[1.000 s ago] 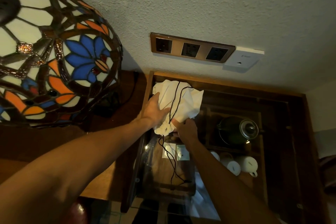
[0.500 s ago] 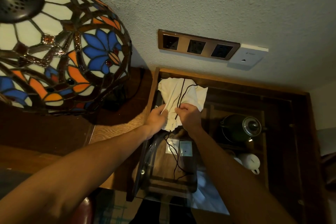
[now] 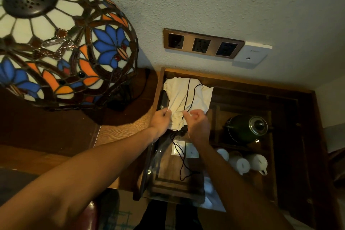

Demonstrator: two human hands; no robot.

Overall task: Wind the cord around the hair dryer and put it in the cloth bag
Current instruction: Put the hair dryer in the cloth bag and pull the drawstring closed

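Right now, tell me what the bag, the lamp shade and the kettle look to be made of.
Cloth bag: soft off-white woven fabric, matte; it creases and slumps.
Lamp shade: stained glass, glossy coloured panes set in dark metal-looking seams.
Kettle: dark glossy body, probably metal or enamel; its lid looks like clear glass with a shiny rim.

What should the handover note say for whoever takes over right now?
Left hand: pinches the near edge of the cloth bag.
Right hand: fingers curled at the bag's mouth, seemingly on the thin black drawstring; grip unclear.
Bag lies bulging on the glass top near the wall. Hair dryer not visible, presumably inside.
Left: draw the mouth closed, tidy the loose string.
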